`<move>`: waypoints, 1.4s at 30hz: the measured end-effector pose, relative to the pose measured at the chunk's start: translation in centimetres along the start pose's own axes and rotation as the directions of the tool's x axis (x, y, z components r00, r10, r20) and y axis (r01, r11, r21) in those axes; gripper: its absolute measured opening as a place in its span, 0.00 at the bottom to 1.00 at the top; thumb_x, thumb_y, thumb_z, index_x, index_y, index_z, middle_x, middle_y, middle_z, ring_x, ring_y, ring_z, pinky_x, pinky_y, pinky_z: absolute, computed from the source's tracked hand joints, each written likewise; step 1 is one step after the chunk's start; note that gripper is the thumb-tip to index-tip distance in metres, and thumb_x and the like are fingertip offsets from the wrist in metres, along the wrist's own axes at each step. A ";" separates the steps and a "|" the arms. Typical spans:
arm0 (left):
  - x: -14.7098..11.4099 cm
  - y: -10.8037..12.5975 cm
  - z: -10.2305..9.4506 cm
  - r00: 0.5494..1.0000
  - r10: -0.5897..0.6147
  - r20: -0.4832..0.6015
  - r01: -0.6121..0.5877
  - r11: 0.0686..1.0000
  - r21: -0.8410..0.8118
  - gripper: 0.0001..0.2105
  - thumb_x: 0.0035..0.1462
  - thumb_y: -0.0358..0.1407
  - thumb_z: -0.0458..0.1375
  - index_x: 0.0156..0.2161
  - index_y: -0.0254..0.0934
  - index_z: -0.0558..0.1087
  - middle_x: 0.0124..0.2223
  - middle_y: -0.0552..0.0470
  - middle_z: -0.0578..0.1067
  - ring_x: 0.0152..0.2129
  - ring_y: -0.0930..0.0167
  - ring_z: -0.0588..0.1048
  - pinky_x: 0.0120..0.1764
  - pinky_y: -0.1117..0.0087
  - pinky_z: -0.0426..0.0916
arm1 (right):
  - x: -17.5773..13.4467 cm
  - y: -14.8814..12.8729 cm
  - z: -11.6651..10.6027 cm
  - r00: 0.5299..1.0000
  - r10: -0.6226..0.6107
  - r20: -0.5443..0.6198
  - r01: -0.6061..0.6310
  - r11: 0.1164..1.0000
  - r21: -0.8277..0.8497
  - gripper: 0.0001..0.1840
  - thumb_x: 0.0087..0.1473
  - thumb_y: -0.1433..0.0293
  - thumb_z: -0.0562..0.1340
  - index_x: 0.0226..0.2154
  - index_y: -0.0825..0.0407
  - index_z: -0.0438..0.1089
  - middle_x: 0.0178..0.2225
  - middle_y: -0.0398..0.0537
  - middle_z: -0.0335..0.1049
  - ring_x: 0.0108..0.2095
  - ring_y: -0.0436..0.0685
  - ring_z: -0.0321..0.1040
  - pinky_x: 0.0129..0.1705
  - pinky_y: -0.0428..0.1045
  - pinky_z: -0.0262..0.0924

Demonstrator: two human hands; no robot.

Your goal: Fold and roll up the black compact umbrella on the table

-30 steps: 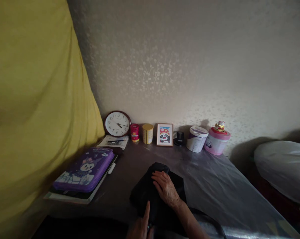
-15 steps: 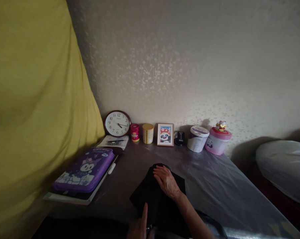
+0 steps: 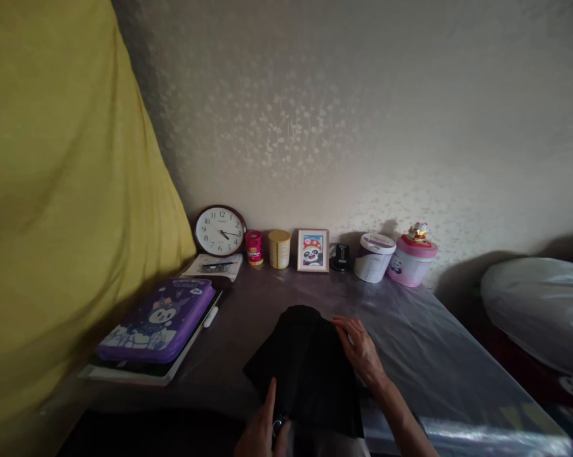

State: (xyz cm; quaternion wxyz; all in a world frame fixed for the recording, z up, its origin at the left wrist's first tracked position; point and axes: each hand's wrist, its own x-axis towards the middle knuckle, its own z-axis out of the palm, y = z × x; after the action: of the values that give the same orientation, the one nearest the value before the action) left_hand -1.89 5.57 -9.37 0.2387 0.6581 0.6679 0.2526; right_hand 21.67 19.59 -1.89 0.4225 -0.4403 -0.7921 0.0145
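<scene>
A black umbrella, its fabric panels loosely folded, lies on the table in front of me. My left hand is at its near end, at the bottom edge of the view. The index finger points forward along the fabric, while the thumb and other fingers close around the near end, where a small shiny ring-like part shows. My right hand rests at the right edge of the fabric, with fingers stretched out and fingertips touching its far right corner. My left palm and most of the handle are hidden.
Left on the table lie a purple case on books and a white marker. Along the wall stand a clock, two small cans, a picture frame, a black item and two tubs. A yellow curtain hangs left.
My right hand has moved from the top middle of the umbrella to its right edge. The fabric there lies more spread out. My left hand stays at the near end.
</scene>
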 end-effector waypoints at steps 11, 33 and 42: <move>0.1 -1.4 1.2 0.992 0.070 -0.107 -0.071 0.997 -0.004 0.27 0.60 0.37 0.41 0.64 0.35 0.49 0.57 0.48 0.69 0.48 0.71 0.74 0.40 0.74 0.71 | -7.4 -1.6 -3.3 0.976 -0.084 0.199 0.099 0.993 -0.069 0.18 0.58 0.76 0.50 0.46 0.46 0.68 0.53 0.50 0.67 0.47 0.56 0.69 0.48 0.53 0.67; -0.1 0.1 -1.1 0.996 0.084 0.034 -0.084 0.996 0.013 0.27 0.62 0.36 0.41 0.63 0.24 0.47 0.61 0.41 0.63 0.54 0.69 0.67 0.49 0.73 0.67 | -2.0 -5.7 -0.8 0.994 -0.066 0.087 0.049 0.981 0.186 0.10 0.62 0.72 0.50 0.40 0.47 0.64 0.51 0.53 0.67 0.48 0.55 0.69 0.47 0.51 0.66; 0.0 1.2 -1.8 0.991 -0.007 0.131 0.007 1.000 0.006 0.29 0.60 0.35 0.42 0.64 0.28 0.44 0.63 0.42 0.60 0.56 0.70 0.65 0.52 0.71 0.63 | 2.4 -8.3 3.8 0.984 -0.175 0.018 0.166 0.959 0.228 0.11 0.61 0.73 0.49 0.39 0.49 0.66 0.48 0.53 0.68 0.46 0.54 0.69 0.46 0.50 0.66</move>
State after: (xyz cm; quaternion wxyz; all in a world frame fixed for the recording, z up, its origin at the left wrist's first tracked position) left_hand -2.18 5.54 -7.22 0.2812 0.6716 0.6538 0.2060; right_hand 12.74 17.51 0.47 0.4545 -0.3193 -0.8281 0.0762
